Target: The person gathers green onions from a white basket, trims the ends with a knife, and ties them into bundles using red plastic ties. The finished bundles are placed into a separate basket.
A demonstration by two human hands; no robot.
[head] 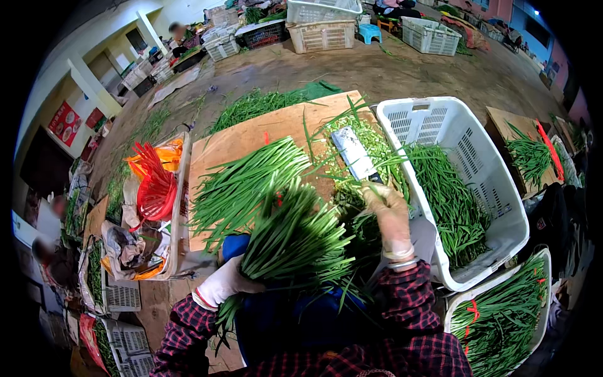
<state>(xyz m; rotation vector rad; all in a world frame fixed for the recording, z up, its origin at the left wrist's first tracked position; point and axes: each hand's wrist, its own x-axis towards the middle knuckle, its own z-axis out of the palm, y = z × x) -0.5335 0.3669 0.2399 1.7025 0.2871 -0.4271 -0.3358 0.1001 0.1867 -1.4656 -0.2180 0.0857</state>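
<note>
My left hand [231, 282], in a white glove, is closed around a thick bunch of green garlic chives [297, 235] above my lap, the pale stem ends towards the right. My right hand [388, 212], in a thin translucent glove, is over the right part of the wooden board [282, 118], beside the dark handle of a cleaver [353, 153]. A few long leaves lie at its fingers; whether they are gripped is unclear. The cleaver's wet blade lies flat among chopped stem pieces [384, 141]. Another chive bundle [254, 179] rests on the board's left part.
Right of the board, a white plastic crate [506, 226] holds loose chives; another crate [541, 330] below it holds tied bundles. At left, a basket [183, 188] carries red ties [158, 188] and bags. Beyond are stacked crates [322, 37], a blue stool [370, 32] and people.
</note>
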